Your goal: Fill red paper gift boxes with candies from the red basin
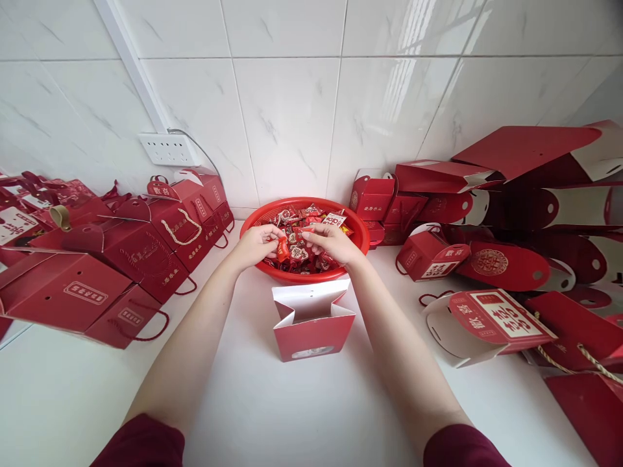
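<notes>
A round red basket (360, 235) full of several red-wrapped candies stands against the tiled wall. My left hand (256, 245) reaches over its near rim and pinches a red candy (283, 249). My right hand (331, 242) is beside it over the pile, fingers curled on wrapped candies (311, 241). In front of the basket, between my forearms, a small red gift box (312, 320) stands upright with its white-lined flaps open.
Closed red gift boxes with rope handles (121, 259) are piled on the left of the white counter. Folded and half-assembled red boxes (491, 311) lie stacked on the right. A white power strip (168, 149) hangs on the wall.
</notes>
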`<move>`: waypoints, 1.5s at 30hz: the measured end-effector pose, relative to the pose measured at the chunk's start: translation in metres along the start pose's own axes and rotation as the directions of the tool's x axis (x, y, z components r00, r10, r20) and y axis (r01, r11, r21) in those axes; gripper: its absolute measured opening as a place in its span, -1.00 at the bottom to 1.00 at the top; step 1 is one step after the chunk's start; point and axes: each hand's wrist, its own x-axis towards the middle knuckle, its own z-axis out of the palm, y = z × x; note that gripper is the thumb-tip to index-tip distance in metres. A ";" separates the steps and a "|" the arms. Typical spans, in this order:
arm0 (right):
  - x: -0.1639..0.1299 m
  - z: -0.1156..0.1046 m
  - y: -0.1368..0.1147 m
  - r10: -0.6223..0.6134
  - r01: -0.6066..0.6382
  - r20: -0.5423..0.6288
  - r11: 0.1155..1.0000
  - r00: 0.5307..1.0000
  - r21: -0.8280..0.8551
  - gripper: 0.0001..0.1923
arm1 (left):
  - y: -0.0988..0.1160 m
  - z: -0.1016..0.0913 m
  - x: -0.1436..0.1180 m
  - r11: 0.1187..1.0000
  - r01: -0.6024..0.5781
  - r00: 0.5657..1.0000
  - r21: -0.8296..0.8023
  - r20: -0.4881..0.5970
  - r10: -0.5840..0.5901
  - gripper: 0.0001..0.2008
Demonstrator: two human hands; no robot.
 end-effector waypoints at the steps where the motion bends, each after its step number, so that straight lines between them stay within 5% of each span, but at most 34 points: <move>1: -0.001 0.001 -0.001 -0.023 0.021 -0.029 0.998 0.999 -0.062 -0.66 | 0.000 0.001 0.001 1.000 -0.004 1.000 -0.011 -0.023 0.004 -0.79; 5: -0.007 0.006 -0.016 -0.174 0.114 -0.157 0.937 0.972 -0.331 -0.61 | 0.014 0.007 -0.004 0.997 -0.055 0.989 -0.047 -0.143 0.048 -0.80; 9: -0.018 0.012 -0.037 -0.125 0.119 -0.043 0.984 0.991 -0.134 -0.63 | 0.046 0.017 -0.022 0.982 -0.158 0.938 -0.101 -0.328 0.117 -0.78; 12: -0.026 0.010 -0.051 -0.123 0.123 0.021 0.992 0.992 0.031 -0.63 | 0.070 0.022 -0.039 0.977 -0.168 0.948 -0.134 -0.293 0.123 -0.72; 17: -0.046 0.003 -0.071 -0.168 0.170 -0.028 0.984 0.985 0.058 -0.70 | 0.093 0.028 -0.059 0.974 -0.119 0.983 -0.194 -0.162 0.088 -0.68; 24: -0.065 -0.002 -0.081 -0.191 0.189 0.014 0.977 0.981 0.098 -0.78 | 0.094 0.030 -0.063 0.971 -0.123 0.990 -0.203 -0.088 0.107 -0.74; 32: -0.066 0.004 -0.082 -0.289 0.291 -0.071 0.957 0.955 0.013 -0.85 | 0.096 0.030 -0.067 0.955 -0.254 0.960 -0.153 -0.156 0.231 -0.78; 37: -0.072 0.008 -0.086 -0.529 0.478 -0.148 0.834 0.836 -0.276 -0.93 | 0.098 0.024 -0.067 0.943 -0.209 0.977 -0.259 -0.092 0.191 -0.65; 41: -0.074 0.009 -0.086 -0.688 0.573 -0.069 0.652 0.723 -0.496 -0.88 | 0.094 0.022 -0.063 0.935 -0.107 0.994 -0.337 -0.034 0.102 -0.61; 45: -0.071 0.013 -0.086 -0.617 0.539 -0.048 0.720 0.785 -0.436 -0.92 | 0.089 0.022 -0.060 0.925 -0.113 0.992 -0.362 -0.095 0.085 -0.65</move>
